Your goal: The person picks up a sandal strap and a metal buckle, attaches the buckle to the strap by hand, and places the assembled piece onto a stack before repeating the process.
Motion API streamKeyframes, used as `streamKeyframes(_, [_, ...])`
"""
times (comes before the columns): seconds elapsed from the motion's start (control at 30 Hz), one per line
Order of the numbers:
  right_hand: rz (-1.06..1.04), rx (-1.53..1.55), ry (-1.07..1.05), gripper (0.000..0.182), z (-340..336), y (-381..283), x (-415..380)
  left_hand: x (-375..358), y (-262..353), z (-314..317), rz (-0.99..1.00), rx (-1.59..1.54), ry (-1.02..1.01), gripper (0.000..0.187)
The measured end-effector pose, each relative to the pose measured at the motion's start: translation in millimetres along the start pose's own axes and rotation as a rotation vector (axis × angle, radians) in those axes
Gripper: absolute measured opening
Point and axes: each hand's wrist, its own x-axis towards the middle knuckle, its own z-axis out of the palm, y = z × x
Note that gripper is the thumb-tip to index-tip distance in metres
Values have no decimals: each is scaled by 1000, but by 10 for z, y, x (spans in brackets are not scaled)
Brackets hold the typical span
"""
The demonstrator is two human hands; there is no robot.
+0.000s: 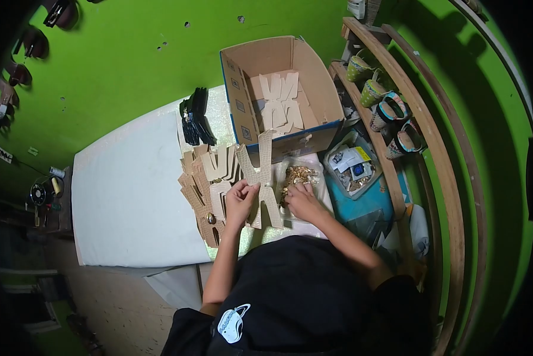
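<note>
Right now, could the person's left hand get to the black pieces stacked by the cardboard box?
Probably yes. The left hand rests on a tan cut-out piece, and the black pieces lie farther along the white table, beside the cardboard box. Only flat tan cut-outs lie between, nothing tall blocks the way.

White table (124,196) carries an open cardboard box (278,95) at its far end. Black pieces (196,118) lie just left of box. Tan cut-out stack (204,190) sits in front of box, w/ clear bag of gold bits (299,177) beside it.
</note>
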Motion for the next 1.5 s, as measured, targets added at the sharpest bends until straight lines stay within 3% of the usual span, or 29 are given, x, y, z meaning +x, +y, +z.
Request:
streamKeyframes(0.2, [21,-24,19,18,69,-39,42,1,-9,-19,-1,-16,8,7])
streamKeyframes(0.63, [-2,53,-69,21,35,3,41,-24,10,-17,-3,-11,-7,7])
streamKeyframes(0.83, [71,239,-43,19,-156,49,11,-28,22,6,-6,-19,4,6])
streamKeyframes(0.9, [134,688,-6,15,-172,61,19,-36,24,26,-32,-30,24,8])
streamKeyframes(0.93, [134,687,-5,15,-208,43,10,-36,19,26,-32,-31,23,8])
streamKeyframes(1.0, [316,980,-71,9,-297,-10,-15,-36,14,19,-56,-19,-10,9])
streamKeyframes(1.1, [349,1199,1,11,-271,4,-6,-51,40,49,-80,27,-24,11])
streamKeyframes(1.33, [235,1135,215,21,-549,-129,44,-177,309,191,-133,39,-120,16])
streamKeyframes(1.5, [148,1097,239,25,-844,-329,93,-265,533,284,-159,25,-134,19])
